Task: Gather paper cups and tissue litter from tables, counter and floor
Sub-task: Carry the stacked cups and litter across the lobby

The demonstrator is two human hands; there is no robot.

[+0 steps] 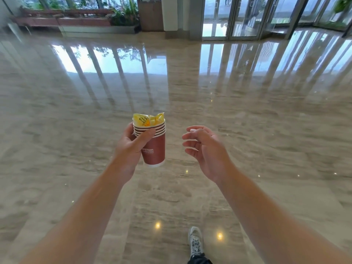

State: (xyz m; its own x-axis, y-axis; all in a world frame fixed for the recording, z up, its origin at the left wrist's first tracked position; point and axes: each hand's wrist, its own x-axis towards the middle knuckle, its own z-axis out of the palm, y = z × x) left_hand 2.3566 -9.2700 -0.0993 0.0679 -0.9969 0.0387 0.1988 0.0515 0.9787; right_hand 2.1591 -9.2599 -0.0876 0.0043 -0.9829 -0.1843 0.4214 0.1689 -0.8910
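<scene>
The left hand (129, 149) is holding a stack of red paper cups (153, 145), nested one inside another so that several white rims are showing in rings near the top. Its grip is wrapping round the upper part of the stack, the thumb lying across the rims on the near side and the fingers curling behind. The stack is tilting slightly, its base pointing down toward the floor (247, 111). Crumpled yellow wrappers (147, 119) are sitting in the top cup and poking up above its rim.

The right hand (203, 149) is hanging in the air just beside the cups, apart from them, its grip spread loosely with the fingers gently bent and carrying nothing.

Polished marble floor is stretching out wide in front and to both sides, mirroring the windows. Along the far edge a planter box (99, 29) with green plants is standing at the left, and glass doors (234, 18) are running across the right. A pale shoe (195, 241) is stepping on the floor at the bottom
</scene>
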